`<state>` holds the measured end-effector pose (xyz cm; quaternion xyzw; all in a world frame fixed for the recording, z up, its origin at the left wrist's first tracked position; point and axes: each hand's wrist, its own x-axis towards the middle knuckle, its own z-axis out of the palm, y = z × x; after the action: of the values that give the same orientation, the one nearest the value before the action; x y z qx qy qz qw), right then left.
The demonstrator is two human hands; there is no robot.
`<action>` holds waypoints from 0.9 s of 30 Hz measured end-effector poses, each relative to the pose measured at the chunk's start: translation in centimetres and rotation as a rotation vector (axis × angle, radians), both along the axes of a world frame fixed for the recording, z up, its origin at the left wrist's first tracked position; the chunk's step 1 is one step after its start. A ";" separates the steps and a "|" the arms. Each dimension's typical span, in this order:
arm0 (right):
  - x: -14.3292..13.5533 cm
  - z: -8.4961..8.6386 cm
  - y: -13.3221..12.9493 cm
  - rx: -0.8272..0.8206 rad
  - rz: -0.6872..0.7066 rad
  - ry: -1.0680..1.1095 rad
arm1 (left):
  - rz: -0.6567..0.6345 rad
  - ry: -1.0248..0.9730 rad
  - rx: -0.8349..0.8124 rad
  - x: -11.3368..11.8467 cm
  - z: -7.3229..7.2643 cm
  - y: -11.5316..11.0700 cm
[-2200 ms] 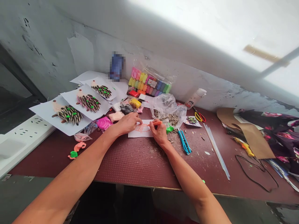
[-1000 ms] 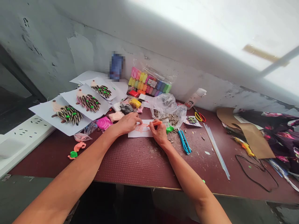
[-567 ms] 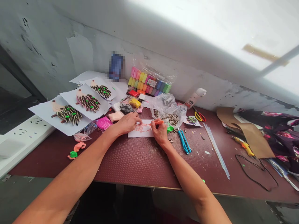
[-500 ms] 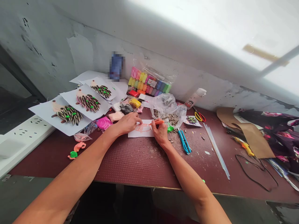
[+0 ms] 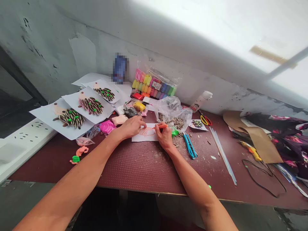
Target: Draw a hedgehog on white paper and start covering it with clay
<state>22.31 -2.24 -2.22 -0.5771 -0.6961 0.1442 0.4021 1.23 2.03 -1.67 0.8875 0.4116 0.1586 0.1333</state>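
Barely anything has shifted since the earliest frame: the orange pen [image 5: 163, 126] and the right hand [image 5: 165, 137] have edged a little to the right across the white paper [image 5: 144, 138], while the left hand [image 5: 133, 127] has stayed in place. The right hand's grip is closed around the pen, fingers pinched near its tip, which points left over the orange drawing [image 5: 145, 131]. The left hand rests over the paper's left side with its fingers bent; how far its grip is closed, and whether anything is under the fingers, cannot be told. The paper lies flat on the dark red worktop [image 5: 134, 170], between the two hands. Just beyond the right hand sits an open plastic bag [image 5: 170, 105] with striped seeds [image 5: 178, 123] in it and others loose nearby. To the right of that hand lie a blue cutter [image 5: 190, 147] and, farther off, scissors [image 5: 205, 120] and clear sticks [image 5: 224, 157]. A magenta lump [image 5: 107, 127] is near the left wrist, and beyond it, on the left, overlapping sheets [image 5: 66, 129] carry seed-covered animal pictures [image 5: 91, 105]. Packets of coloured clay [image 5: 154, 86] lean against the wall [image 5: 103, 54].
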 end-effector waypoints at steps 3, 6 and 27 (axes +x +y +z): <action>0.0 0.1 0.0 -0.004 0.020 0.005 | -0.004 0.009 -0.005 0.0 0.0 0.0; 0.0 0.1 0.0 -0.009 0.031 0.007 | -0.007 0.010 -0.010 -0.1 0.0 0.1; 0.0 0.1 0.0 -0.009 0.017 -0.026 | 0.009 0.011 -0.011 0.1 0.3 -0.2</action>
<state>22.27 -2.27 -2.15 -0.5749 -0.7053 0.1433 0.3892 1.30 1.87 -1.36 0.8857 0.4172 0.1523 0.1351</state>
